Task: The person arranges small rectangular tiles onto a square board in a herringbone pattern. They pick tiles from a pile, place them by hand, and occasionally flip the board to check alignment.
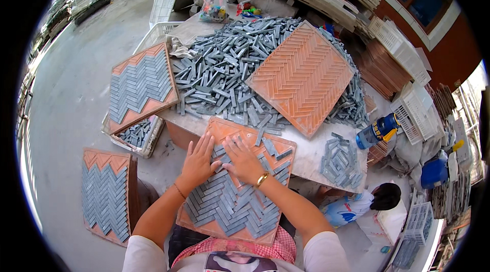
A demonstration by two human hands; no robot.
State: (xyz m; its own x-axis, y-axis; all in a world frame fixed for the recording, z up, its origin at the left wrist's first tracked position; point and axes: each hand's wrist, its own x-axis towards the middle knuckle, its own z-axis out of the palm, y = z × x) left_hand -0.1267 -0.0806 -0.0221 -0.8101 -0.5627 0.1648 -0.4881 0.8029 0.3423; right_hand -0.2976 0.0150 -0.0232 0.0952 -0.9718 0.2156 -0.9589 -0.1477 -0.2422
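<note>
An orange moulded tray (219, 126) with herringbone slots rests over my lap, against the table's front edge. Grey stone strips (224, 208) fill many slots in its lower and middle part; some orange slots show bare near its upper end. My left hand (200, 162) lies with fingers stretched on the tray's upper left part. Beside it, my right hand (242, 159), with a gold bracelet on the wrist, presses flat with its fingers apart. Whatever lies under both palms is hidden. Several loose strips (269, 146) sit on the tray to the right of my right hand.
A heap of grey strips (224, 68) covers the table, with an unfilled orange tray (301, 78) on it. Filled trays (140, 85) stand at left, above a strip-filled basin (137, 134). A blue bottle (375, 133) stands right. Another person (357, 205) is at lower right.
</note>
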